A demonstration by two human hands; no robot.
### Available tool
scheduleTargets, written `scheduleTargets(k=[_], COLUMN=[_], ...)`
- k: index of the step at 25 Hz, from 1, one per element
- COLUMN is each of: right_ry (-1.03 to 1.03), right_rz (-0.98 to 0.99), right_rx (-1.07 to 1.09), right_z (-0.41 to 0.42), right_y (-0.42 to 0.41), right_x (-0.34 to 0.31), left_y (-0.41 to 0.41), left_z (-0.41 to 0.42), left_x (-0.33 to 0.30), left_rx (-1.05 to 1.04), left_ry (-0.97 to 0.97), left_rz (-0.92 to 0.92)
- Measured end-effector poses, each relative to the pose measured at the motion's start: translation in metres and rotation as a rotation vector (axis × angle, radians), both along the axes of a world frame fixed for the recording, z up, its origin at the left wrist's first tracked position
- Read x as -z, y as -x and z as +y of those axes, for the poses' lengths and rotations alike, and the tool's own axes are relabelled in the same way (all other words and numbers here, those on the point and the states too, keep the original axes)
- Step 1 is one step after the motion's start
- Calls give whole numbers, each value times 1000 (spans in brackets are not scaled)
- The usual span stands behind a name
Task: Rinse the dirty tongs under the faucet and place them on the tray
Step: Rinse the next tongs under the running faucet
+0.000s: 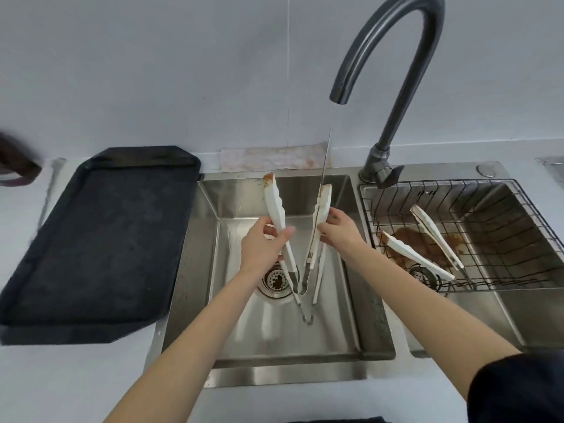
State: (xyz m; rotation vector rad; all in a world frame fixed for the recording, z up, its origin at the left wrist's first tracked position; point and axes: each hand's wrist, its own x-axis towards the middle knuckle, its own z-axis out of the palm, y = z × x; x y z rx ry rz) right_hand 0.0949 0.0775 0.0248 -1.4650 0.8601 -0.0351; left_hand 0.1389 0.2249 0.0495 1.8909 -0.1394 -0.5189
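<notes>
Both hands are closed on the tongs (300, 236) over the left sink (351, 325): the left hand (262, 242) pinches the sauce-stained arm, the right hand (338, 230) steers the other tip into the faucet (393, 96) stream. Spread wide, I'd say, so water reaches inside. The tray (100, 239) waits far left on the worktop (76, 383).

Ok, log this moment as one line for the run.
phase: rinsing | left hand: holds soiled arm of tongs | right hand: holds other arm under faucet stream | tray: no tongs | second tongs: dirty, in rack
</notes>
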Motion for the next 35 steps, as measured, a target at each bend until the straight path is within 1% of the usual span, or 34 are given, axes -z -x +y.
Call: scheduleTargets(k=[3, 5, 7, 9, 11, 12, 15, 20, 25, 28, 31, 33, 35], right_ry=[-131, -214, -334, -484, -608, -645, -645, -588, -474, -418, -480, -567, -668], right_rz=[-35, -32, -41, -73, -117, -141, -209, -253, -300, -235, -169, -234, -361], right_rx=[73, 96, 132, 216, 284, 283, 210, 147, 67, 76, 137, 180, 192], right_z=[6, 6, 2, -4, -10, -12, -16, -19, -16, -13, -14, -15, -15], right_y=[-19, -27, -35, -40, -47, -50, -59, -65, -61, -61, -62, -61, -60], right_x=[4, 8, 13, 15, 13, 10, 3, -3, -15, -21, -22, -21, -23], left_y=[-13, -22, -28, -29, -31, -32, -35, -39, -44, -39, -35, -35, -34], left_z=[4, 3, -1, -3, -3, -3, -3, -5, -12, -18, -19, -19, -19], left_x=[-1, 1, 3, 4, 7, 9, 14, 26, 34, 36, 38, 38, 39], left_rx=[21, 48, 102, 140, 134, 122, 61, -19, 3, 27, 20, 15, 5], left_ry=[-45, -79, -139, -178, -180, -175, -132, -14, -13, 12, 43, 49, 35], left_rz=[-59, -131, -233, -302, -313, -307, -229, 45, 223, 283, 291, 295, 304])
